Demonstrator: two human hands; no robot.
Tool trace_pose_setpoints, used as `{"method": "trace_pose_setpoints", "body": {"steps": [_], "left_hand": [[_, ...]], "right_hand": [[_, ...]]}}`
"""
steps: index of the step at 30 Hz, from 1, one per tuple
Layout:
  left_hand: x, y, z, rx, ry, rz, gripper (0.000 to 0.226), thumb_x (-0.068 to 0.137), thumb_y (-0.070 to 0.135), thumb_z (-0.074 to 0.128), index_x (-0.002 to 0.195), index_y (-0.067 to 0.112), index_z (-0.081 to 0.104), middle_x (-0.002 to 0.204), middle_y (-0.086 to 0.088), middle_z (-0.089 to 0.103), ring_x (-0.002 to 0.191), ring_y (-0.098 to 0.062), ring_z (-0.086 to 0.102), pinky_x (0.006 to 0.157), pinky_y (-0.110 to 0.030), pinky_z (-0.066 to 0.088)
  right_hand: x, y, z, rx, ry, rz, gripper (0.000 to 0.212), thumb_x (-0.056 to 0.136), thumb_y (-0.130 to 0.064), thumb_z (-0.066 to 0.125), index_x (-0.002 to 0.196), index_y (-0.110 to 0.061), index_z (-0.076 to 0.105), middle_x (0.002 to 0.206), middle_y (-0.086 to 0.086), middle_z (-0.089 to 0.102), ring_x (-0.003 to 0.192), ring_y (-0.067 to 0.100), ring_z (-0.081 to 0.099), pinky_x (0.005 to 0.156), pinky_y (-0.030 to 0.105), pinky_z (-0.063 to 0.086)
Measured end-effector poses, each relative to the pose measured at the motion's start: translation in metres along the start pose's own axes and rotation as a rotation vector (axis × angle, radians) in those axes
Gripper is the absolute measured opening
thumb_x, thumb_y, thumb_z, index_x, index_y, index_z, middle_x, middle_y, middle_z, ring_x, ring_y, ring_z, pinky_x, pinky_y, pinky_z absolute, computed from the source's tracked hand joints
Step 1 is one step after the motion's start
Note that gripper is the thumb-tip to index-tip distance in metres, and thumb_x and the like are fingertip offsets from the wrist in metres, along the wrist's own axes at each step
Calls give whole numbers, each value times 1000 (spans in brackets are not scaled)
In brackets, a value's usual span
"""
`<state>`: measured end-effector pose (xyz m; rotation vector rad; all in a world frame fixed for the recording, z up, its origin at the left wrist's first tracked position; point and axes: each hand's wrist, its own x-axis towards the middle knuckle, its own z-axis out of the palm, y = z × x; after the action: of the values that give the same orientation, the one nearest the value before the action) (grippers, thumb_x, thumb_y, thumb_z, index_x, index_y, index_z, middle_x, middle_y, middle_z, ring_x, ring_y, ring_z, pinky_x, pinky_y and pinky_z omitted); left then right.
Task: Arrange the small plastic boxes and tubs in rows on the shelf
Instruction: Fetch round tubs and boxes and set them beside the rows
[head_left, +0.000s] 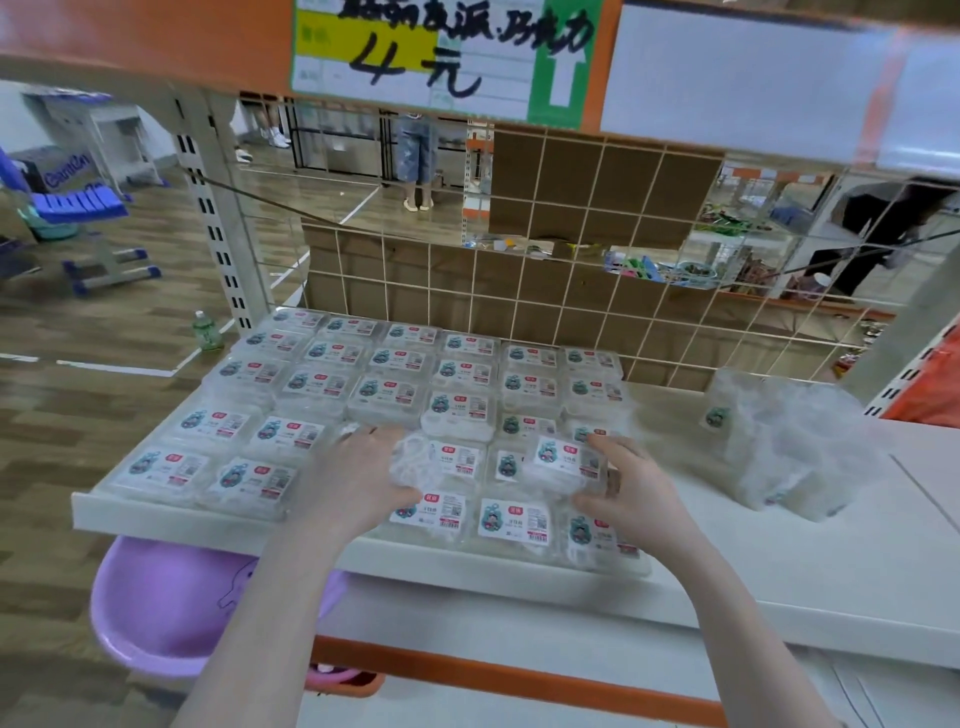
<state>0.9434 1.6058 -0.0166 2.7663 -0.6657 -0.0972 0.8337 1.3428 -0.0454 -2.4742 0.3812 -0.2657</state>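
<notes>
Head view, looking down on a pale shelf (363, 558) with a raised front lip. Clear plastic boxes (387, 392), each shallow, with rounded corners and a white label bearing a small teal cartoon figure, a red square and a barcode, lie flat in rows from the back edge to the front edge, filling the left and middle of the shelf. The left hand (353, 480), fingers curled, grips one box (415, 465) near the front middle, its crinkled clear side turned toward the camera. The right hand (631, 488) holds a second box (563, 462) between thumb and curled fingers, tilted and raised slightly above the row beneath it. A loose heap of clear boxes (784, 441) sits toward the right end of the shelf, apart from the rows. A wire grid (571, 291) backs the shelf; a purple basin (171, 608) shows below the front left corner.
</notes>
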Motion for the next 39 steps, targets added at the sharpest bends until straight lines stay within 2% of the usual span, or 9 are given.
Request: {"method": "trace_pose_setpoints", "body": {"steps": [3,8,14,18,28,33,36,39], "left_hand": [[0,1,-1,-6,-5,-1,70,75,38,69,138,25,41,134,0,50,125,-20,44,102,-31,32],[-1,2,-2,-22,-6,0,70,75,36,70,138,25,41,133,1,50,124,-20,44,100,-30,34],[-1,5,-3,-26,-8,14,62,77,35,68,133,22,46,130,0,51,122,-20,45,96,-29,40],[-1,5,-4,-4,-14,27,65,78,38,66,137,25,41,132,2,49,123,-19,44,97,-30,38],[2,-3,-8,-29,-13,45,67,76,38,67,136,26,41,133,2,49,122,-21,45,96,-31,38],[1,-3,-11,-10,-9,96,70,76,41,66,140,30,37,135,5,48,123,-17,45,94,-32,39],[3,-2,-12,21,-23,141,66,78,41,66,136,26,40,134,4,48,121,-17,47,94,-33,43],[4,1,-12,32,-36,189,65,79,42,66,136,24,40,136,3,46,123,-17,45,91,-30,40]], "right_hand": [[8,-3,-1,-78,-15,-40,66,75,-19,72,136,-15,48,138,0,44,124,13,42,94,16,31],[25,-15,-3,-207,-24,-94,56,80,-18,68,133,-16,52,137,1,47,123,17,43,94,20,33],[43,-26,0,-272,-63,-92,54,85,-20,63,137,-17,48,142,1,42,128,18,39,100,21,28],[50,-27,6,-300,-40,-99,51,86,-19,62,135,-20,48,142,-2,44,130,15,37,101,21,28],[51,-29,17,-280,28,-101,47,86,-15,60,131,-26,53,138,-6,47,121,12,47,91,18,37],[45,-36,17,-279,58,-66,43,87,-20,59,130,-22,53,135,-3,50,118,14,50,90,27,42],[33,-39,14,-220,137,-49,37,88,-21,60,125,-17,58,127,1,56,107,17,55,81,22,40],[13,-34,9,-231,239,-2,37,89,-21,60,125,-14,59,126,3,58,107,21,57,79,23,38]]}}
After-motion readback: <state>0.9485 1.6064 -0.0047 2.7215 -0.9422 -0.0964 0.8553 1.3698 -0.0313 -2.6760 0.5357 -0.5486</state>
